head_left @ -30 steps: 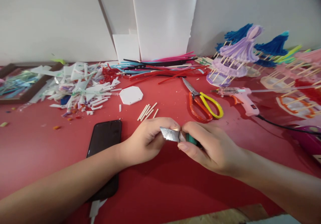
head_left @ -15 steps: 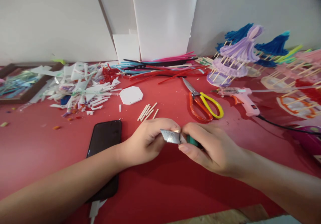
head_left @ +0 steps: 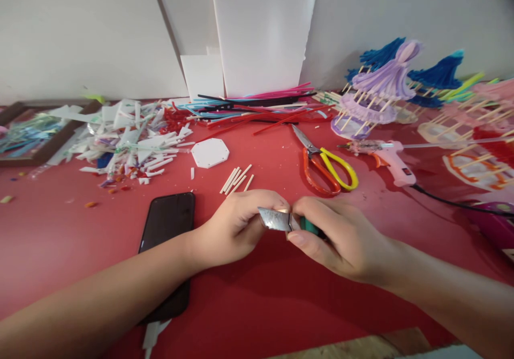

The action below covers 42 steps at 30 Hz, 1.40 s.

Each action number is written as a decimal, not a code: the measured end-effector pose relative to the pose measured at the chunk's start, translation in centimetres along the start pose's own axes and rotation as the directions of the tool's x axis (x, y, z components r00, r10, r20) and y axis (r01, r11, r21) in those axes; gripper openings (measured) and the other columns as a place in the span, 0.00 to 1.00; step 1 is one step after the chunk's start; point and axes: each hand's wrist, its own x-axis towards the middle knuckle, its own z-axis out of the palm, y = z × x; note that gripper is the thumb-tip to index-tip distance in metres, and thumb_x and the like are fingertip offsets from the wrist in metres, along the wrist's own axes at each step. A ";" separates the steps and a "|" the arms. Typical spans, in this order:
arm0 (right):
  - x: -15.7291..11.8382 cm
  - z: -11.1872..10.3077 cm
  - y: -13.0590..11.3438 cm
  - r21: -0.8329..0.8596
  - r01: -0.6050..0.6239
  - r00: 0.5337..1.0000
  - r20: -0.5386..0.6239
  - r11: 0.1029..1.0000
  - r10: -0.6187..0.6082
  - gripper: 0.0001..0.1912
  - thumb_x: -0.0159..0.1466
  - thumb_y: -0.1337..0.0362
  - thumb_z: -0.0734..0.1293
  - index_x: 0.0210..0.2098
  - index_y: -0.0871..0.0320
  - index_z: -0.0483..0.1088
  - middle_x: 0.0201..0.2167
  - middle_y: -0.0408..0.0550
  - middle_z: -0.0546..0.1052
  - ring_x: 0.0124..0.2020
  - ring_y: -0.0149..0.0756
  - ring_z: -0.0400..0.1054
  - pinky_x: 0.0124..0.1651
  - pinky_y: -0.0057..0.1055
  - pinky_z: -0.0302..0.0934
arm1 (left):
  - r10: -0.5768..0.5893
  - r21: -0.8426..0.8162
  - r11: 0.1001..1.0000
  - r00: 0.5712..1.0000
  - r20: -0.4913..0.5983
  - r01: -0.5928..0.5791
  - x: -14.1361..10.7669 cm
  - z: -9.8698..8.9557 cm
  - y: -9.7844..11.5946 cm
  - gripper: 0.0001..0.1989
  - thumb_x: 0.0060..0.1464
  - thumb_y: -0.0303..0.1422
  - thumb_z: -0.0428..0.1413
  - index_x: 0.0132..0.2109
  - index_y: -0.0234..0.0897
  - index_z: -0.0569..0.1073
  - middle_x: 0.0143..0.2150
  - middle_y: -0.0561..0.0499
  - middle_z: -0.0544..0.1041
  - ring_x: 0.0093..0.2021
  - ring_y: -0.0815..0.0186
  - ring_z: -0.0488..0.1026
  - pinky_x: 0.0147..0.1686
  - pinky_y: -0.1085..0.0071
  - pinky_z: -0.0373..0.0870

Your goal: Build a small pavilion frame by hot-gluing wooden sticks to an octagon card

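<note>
Head view: from where I stand, the knife (head_left: 286, 221) is held above the red tabletop (head_left: 257, 305), near the middle of the view, between the person's two hands. Its long axis lies nearly crosswise, dropping slightly toward the right; the slanted blade (head_left: 273, 218) points to the person's left, tip a little higher than the root, flat face turned toward the wearer. The green handle (head_left: 310, 226) runs back into the right hand (head_left: 339, 236). Right fingers: closed around the handle, index bent over the top, thumb lying along the near side by the blade root. Left hand (head_left: 241, 222): fingers curled inward, thumb side up, just behind the blade; its knuckles meet or nearly meet the right hand. A pale sliver (head_left: 283, 210) shows above the blade where the hands come together, too small to identify; what the left fingers grip, if anything, I cannot tell. Beyond the left hand lie several short wooden sticks (head_left: 236, 179), roughly parallel. Further off, a white octagonal plate (head_left: 210, 152); to its right, scissors (head_left: 314, 149) with blades together, then a pink glue gun (head_left: 395, 163). A dark phone (head_left: 171, 219) lies partly under the left forearm.
</note>
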 end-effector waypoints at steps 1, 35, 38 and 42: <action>0.0 0.0 0.0 0.002 -0.002 1.000 0.001 1.000 0.002 0.12 0.67 0.58 0.55 0.29 0.56 0.56 0.22 0.40 0.65 0.22 0.27 0.59 0.24 0.25 0.52 | 0.003 -0.002 1.000 1.000 -0.003 -0.003 0.0 0.0 0.0 0.12 0.52 0.17 0.48 0.37 0.36 0.69 0.33 0.48 0.75 0.34 0.67 0.73 0.34 0.72 0.70; 0.2 -0.3 0.1 -0.088 0.020 1.000 -0.013 0.996 -0.021 0.16 0.68 0.54 0.55 0.27 0.57 0.57 0.21 0.39 0.63 0.21 0.26 0.57 0.23 0.25 0.48 | 0.139 0.047 0.989 0.990 -0.031 -0.138 0.0 -0.6 0.0 0.12 0.49 0.15 0.46 0.36 0.35 0.66 0.28 0.51 0.73 0.29 0.72 0.71 0.29 0.78 0.68; 0.2 -0.4 0.1 -0.146 0.030 0.999 -0.036 0.989 -0.035 0.17 0.68 0.54 0.54 0.27 0.57 0.59 0.21 0.40 0.65 0.21 0.26 0.58 0.23 0.25 0.49 | 0.119 0.038 0.992 0.992 -0.029 -0.118 0.2 -0.7 0.2 0.11 0.50 0.16 0.47 0.35 0.36 0.66 0.27 0.52 0.71 0.28 0.73 0.70 0.29 0.79 0.67; 0.2 -0.5 0.3 -0.153 0.010 0.999 -0.048 0.988 -0.017 0.18 0.68 0.53 0.54 0.27 0.57 0.59 0.21 0.40 0.65 0.21 0.26 0.58 0.23 0.26 0.49 | 0.083 -0.007 0.996 0.995 -0.047 -0.084 0.2 -0.6 0.2 0.10 0.52 0.17 0.47 0.35 0.35 0.66 0.27 0.53 0.70 0.27 0.74 0.68 0.28 0.80 0.66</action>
